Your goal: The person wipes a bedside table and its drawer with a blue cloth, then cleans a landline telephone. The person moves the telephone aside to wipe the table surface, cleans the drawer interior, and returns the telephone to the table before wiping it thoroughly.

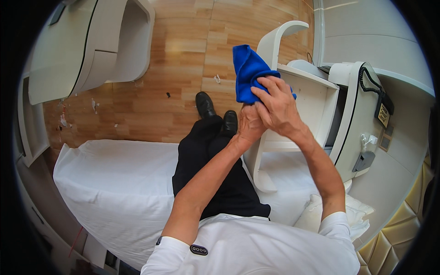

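Observation:
A blue cloth [248, 74], bunched and folded, is raised above the open white drawer [314, 106] of a bedside cabinet. My right hand [280, 106] grips its lower right part with bent fingers. Close against it, my left hand [252, 120] is at the cloth's lower edge and seems to hold it from below; its fingertips are hidden. The cloth's upper end sticks up loosely, away from both hands. Beneath them, the drawer's curved white front panel [270, 43] runs from top to bottom, partly covered by the hands and cloth.
A corded telephone [384, 106], a white plug [372, 139] and a grey box [363, 161] are on the cabinet top. I sit on a bed with a white sheet [120, 168]. Litter [63, 120] is scattered over the wood-look floor [178, 44]. A white desk [65, 58] stands upper left.

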Action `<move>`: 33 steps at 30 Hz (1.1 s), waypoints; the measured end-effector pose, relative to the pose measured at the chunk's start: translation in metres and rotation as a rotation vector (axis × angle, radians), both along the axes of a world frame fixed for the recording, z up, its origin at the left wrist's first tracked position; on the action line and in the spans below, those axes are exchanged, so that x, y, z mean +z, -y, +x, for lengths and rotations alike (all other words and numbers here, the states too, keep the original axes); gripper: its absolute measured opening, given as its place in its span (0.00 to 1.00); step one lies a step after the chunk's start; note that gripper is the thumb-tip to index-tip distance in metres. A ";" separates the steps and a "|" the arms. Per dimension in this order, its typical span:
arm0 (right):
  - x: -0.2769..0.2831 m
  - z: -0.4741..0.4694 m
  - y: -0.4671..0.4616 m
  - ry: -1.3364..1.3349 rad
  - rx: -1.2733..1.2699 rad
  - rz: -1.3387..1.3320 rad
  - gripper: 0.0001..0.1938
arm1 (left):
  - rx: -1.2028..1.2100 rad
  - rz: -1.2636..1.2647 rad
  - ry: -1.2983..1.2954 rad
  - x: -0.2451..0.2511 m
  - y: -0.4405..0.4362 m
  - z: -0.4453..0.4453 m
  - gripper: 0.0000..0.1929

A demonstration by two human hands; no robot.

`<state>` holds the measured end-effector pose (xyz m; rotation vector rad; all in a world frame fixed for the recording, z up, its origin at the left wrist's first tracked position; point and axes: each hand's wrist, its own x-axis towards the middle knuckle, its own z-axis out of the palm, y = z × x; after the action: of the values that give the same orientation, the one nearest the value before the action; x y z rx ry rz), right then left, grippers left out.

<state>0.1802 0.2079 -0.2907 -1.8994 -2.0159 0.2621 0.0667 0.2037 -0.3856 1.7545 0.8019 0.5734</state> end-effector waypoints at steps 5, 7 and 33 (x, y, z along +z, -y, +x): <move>-0.016 0.041 -0.052 0.119 0.011 0.114 0.15 | 0.232 0.068 0.066 0.023 -0.013 0.011 0.28; -0.018 0.042 -0.072 0.020 -0.166 0.200 0.18 | 0.302 0.143 0.055 0.024 -0.014 0.008 0.32; -0.031 0.108 -0.188 0.561 -0.047 -0.570 0.15 | 0.189 0.295 0.065 0.030 -0.012 0.010 0.31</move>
<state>0.2878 0.3955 -0.3215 -2.5972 -2.4304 0.3499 0.0770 0.2157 -0.3559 1.9269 0.8777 0.9090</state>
